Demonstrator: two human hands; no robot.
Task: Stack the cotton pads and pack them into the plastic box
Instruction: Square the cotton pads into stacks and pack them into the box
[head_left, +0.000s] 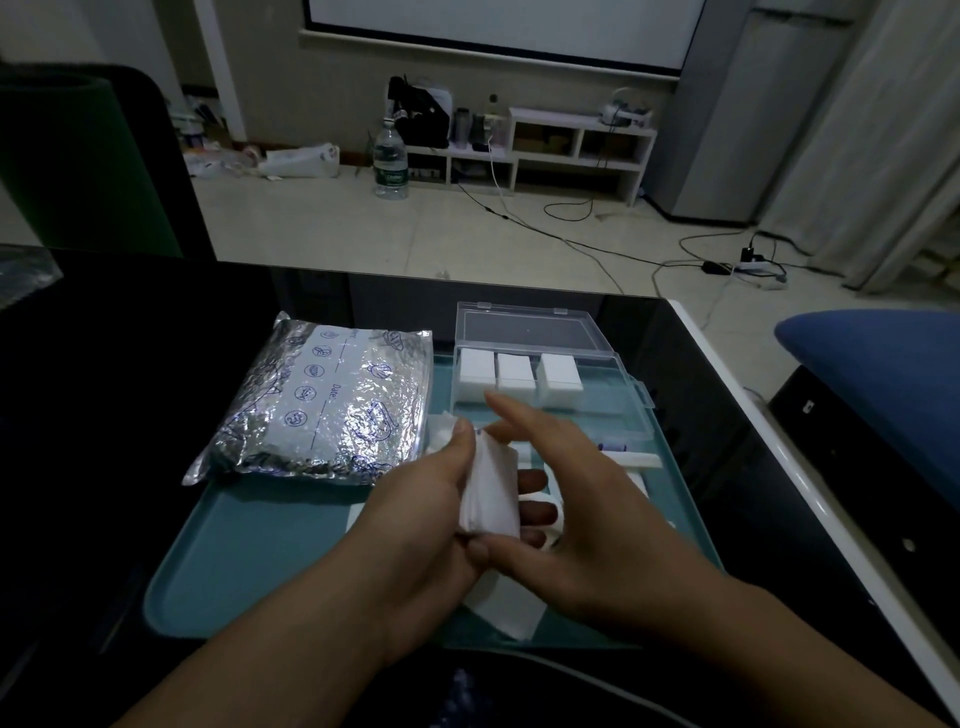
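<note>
My left hand (423, 512) grips a stack of white cotton pads (491, 491) above the teal tray (249, 561), thumb on one side and fingers behind. My right hand (566, 512) pinches the same stack, its thumb at the stack's lower end and its index finger stretched over the top. The clear plastic box (623, 400) stands open at the tray's far right, with three white stacks (514, 376) in a row along its left part. Loose white pads (511, 610) lie on the tray under my hands, and others (636, 460) lie right of them.
A silver foil pouch (332, 405) printed with blue drawings lies on the tray's left part. The tray sits on a black glossy table whose white right edge (769, 431) is close by. A blue seat (883, 364) stands to the right.
</note>
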